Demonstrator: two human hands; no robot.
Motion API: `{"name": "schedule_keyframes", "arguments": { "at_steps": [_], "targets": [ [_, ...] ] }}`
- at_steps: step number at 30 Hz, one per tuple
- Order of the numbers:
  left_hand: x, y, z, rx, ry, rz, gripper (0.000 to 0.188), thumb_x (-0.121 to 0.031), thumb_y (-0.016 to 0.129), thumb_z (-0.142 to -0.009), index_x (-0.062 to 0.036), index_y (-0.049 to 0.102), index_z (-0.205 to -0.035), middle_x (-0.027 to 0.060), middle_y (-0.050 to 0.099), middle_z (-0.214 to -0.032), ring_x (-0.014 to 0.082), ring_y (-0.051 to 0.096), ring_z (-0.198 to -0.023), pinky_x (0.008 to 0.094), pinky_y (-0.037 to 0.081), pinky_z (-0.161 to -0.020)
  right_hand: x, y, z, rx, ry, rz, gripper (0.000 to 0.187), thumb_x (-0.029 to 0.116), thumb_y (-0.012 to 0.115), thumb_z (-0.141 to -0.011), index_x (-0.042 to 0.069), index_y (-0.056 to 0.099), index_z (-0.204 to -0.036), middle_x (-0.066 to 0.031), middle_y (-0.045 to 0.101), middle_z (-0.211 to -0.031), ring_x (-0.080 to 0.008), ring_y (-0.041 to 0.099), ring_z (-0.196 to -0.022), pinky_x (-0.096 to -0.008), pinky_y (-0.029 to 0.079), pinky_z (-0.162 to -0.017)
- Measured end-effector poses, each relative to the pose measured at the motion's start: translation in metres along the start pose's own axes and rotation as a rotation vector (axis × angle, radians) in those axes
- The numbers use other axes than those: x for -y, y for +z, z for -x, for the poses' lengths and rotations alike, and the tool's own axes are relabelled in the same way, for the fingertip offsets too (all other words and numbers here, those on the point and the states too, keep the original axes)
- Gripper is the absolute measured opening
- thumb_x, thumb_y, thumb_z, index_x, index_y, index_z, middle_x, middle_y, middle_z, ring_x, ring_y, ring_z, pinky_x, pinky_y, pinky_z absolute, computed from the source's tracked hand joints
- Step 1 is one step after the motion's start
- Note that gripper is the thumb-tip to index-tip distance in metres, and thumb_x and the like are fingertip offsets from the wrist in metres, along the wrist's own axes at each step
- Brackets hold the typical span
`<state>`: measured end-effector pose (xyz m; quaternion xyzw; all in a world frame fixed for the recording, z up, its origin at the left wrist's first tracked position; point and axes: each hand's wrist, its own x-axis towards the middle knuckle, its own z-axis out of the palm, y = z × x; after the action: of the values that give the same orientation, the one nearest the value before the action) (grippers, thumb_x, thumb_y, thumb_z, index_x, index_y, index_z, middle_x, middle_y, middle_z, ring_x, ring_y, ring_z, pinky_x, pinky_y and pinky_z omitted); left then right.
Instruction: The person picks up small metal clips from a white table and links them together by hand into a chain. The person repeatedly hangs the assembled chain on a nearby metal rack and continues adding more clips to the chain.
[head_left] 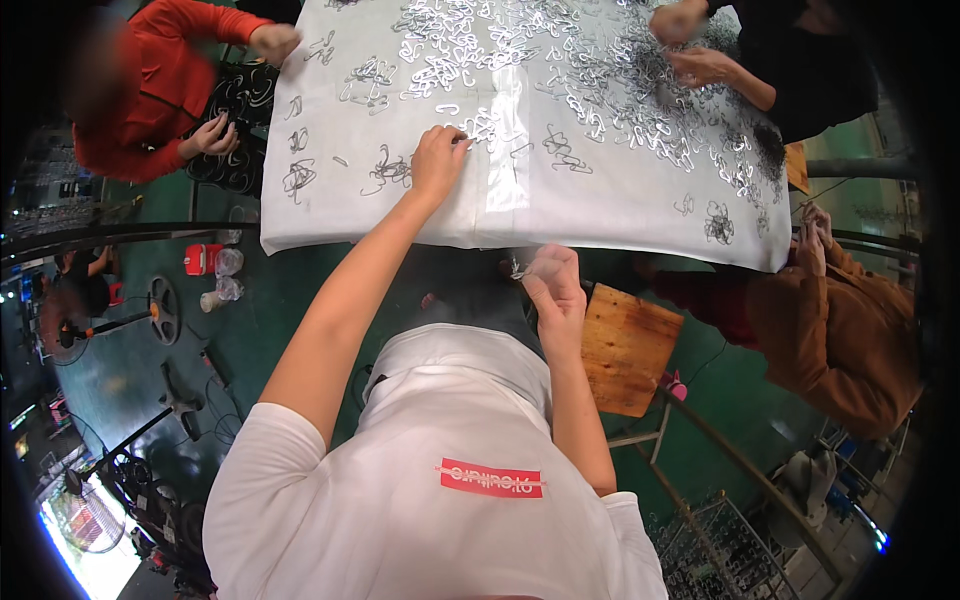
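My left hand (438, 168) reaches over the white-covered table (420, 222), palm down with its fingers curled together. A small dark bit shows at its fingertips, too small to name. Beside it lies a cluster of shiny S-shaped metal hooks (482, 126), and a darker tangle of hooks (390, 170) sits to its left. Just off the table's near edge, my right hand (556, 288) pinches a few small metal hooks (517, 271) between thumb and fingers. Part of what it holds is hidden by the fingers.
A large heap of hooks (440, 50) spreads across the far table. Co-workers sit around it: one in a red top (160, 90), one in black (815, 70), one in brown (835, 320). A wooden stool (628, 350) stands right of me. A fan (75, 325) is at left.
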<state>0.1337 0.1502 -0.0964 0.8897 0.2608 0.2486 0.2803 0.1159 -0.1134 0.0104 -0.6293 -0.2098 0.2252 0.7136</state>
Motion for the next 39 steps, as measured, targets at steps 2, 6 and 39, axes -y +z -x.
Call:
{"name": "schedule_keyframes", "arguments": {
  "at_steps": [2, 6, 39],
  "targets": [
    [0.007, 0.011, -0.008, 0.045, 0.014, -0.115, 0.017, -0.014, 0.068, -0.083, -0.0025, 0.065, -0.095, 0.0129, 0.065, -0.086, 0.031, 0.062, -0.078, 0.0395, 0.048, -0.073, -0.005, 0.0, -0.001, -0.015, 0.011, 0.018, 0.007, 0.002, 0.067, -0.082, 0.005, 0.064, -0.088, -0.0028, 0.048, -0.107, -0.0098, 0.047, -0.085, -0.0222, 0.04, -0.071],
    [0.0, 0.005, -0.011, 0.125, -0.035, -0.044, 0.015, -0.012, 0.068, -0.082, -0.0036, 0.066, -0.095, 0.0124, 0.066, -0.086, 0.0296, 0.063, -0.081, 0.0387, 0.05, -0.074, -0.012, -0.002, -0.003, -0.043, 0.034, 0.04, 0.007, 0.005, 0.068, -0.081, 0.005, 0.065, -0.087, -0.0029, 0.051, -0.104, -0.0095, 0.046, -0.077, -0.0222, 0.04, -0.068],
    [-0.136, -0.083, 0.098, 0.15, -0.22, 0.593, 0.008, -0.005, 0.069, -0.081, -0.0037, 0.067, -0.089, 0.0054, 0.067, -0.083, 0.0133, 0.06, -0.069, 0.025, 0.047, -0.062, -0.027, 0.002, -0.028, -0.037, -0.285, 0.533, 0.011, 0.005, 0.064, -0.085, 0.004, 0.056, -0.092, -0.0129, 0.05, -0.099, -0.0249, 0.05, -0.088, -0.0329, 0.043, -0.076]
  ]
}}
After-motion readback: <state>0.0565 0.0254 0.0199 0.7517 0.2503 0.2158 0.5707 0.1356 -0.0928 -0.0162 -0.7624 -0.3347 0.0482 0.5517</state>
